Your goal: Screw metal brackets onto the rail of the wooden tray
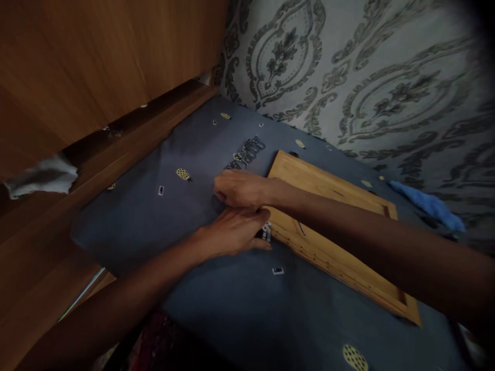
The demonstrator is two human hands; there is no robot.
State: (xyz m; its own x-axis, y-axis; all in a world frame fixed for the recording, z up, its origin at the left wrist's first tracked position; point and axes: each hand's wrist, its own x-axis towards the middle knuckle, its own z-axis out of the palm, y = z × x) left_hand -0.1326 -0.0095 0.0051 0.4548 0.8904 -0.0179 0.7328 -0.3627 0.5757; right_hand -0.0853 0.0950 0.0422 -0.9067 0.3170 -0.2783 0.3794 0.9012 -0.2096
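My right hand (245, 189) is closed in a fist low over the dark blue patterned cloth (216, 293), its fingers curled under and out of sight. What it holds, if anything, is hidden. Just below it and touching it lies my left hand (235, 231), palm down, with fingers stretched out and the thumb apart. A small black-and-white patch (265, 232) shows between its thumb and forefinger; whether it is a print or an object I cannot tell. Beside both hands is a light wooden panel (317, 206) with a row of small holes along its near edge. My right forearm crosses above it.
A dark looped shape (247, 152) lies beyond my hands. A blue rag (429, 203) is at the far right near the patterned wall (348, 67). Wooden furniture (96, 56) rises at the left, with white crumpled material (42, 178) at its lower edge.
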